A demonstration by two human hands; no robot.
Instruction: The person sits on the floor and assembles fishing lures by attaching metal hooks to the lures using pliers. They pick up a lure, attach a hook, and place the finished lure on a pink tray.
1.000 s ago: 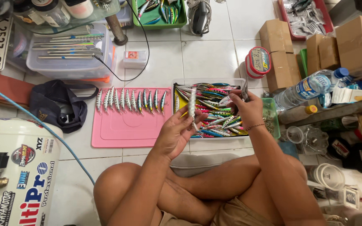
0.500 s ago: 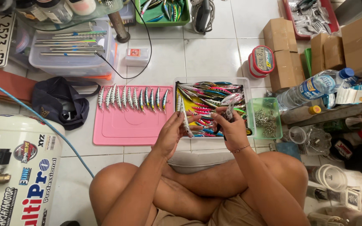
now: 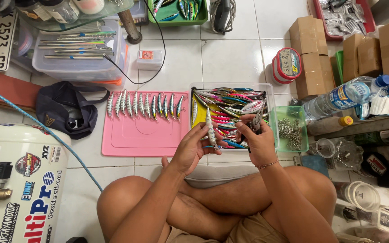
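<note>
Fingers of the left hand (image 3: pixel 193 146) pinch a slim silver fishing lure (image 3: pixel 210 129), held upright over the near edge of the clear tray (image 3: pixel 273 96). Beside it, the right hand (image 3: pixel 256 140) is closed around small pliers (image 3: pixel 257 121), whose tip points up over the same tray.

That tray is heaped with lures (image 3: pixel 230 105) in pink, green, yellow and silver, lying crosswise on one another. Touching its right side is a small green tub (image 3: pixel 302 130) holding a tangle of metal hooks (image 3: pixel 290 131). To the tray's left lies a pink mat (image 3: pixel 145 135), and along its far edge a row of finished lures (image 3: pixel 145 104) lies side by side.

Farther off, a clear plastic box (image 3: pixel 79 67) holds long metal rods (image 3: pixel 75 45). A green tray (image 3: pixel 176 18) at the top edge holds more lures, and a red tray (image 3: pixel 343 20) in the top right corner holds silvery pieces too small to tell. Cardboard boxes (image 3: pixel 311 49) stand near it, with a water bottle (image 3: pixel 343 96) lying beside them.
</note>
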